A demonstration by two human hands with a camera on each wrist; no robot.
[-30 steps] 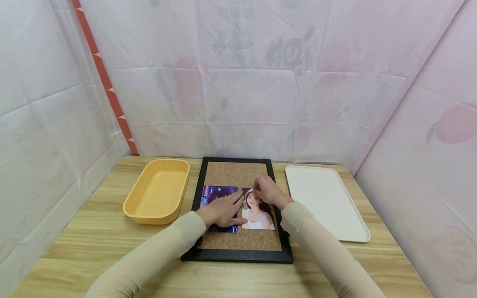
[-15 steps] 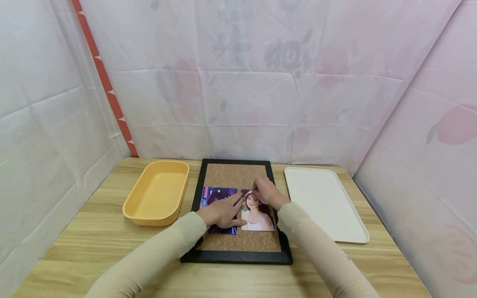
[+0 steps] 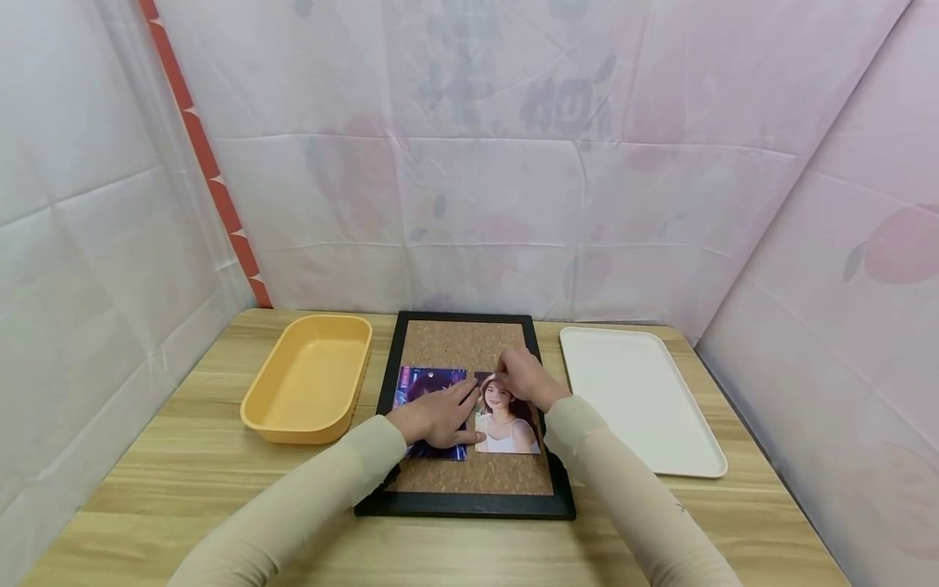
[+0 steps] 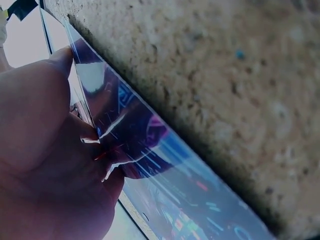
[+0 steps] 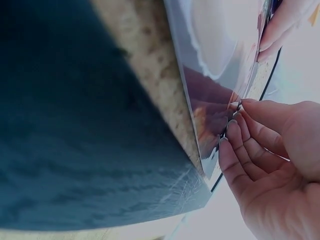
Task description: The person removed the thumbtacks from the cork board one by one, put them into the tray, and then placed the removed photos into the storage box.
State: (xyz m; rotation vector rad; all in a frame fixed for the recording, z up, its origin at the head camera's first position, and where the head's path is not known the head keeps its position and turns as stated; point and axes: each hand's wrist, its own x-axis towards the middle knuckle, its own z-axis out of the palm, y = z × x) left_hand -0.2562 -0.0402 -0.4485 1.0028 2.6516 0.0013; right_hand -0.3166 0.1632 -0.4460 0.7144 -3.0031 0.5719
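A corkboard [image 3: 465, 342] with a black frame lies on the table. On its left half is a purple-blue photo [image 3: 424, 385] with a small pale tack [image 3: 430, 375] near its top edge. My left hand [image 3: 440, 416] rests flat over that photo, its fingertips reaching the edge of a second photo. This portrait photo [image 3: 506, 432] of a person in a white top lies on the right half. At its top edge my right hand [image 3: 530, 380] pinches a small thumbtack [image 5: 239, 105] between thumb and fingers. The fingertips hide most of the tack.
A yellow plastic tray [image 3: 308, 379] with deep sides stands left of the board. To the right lies a shallow white tray [image 3: 638, 391]. Pale printed cloth [image 3: 469, 187] hangs behind the wooden table [image 3: 147, 481] and along both sides.
Both hands keep their places on the photos. The right forearm has shifted very slightly; the photos and the board look the same, apart from a small sway of the head view.
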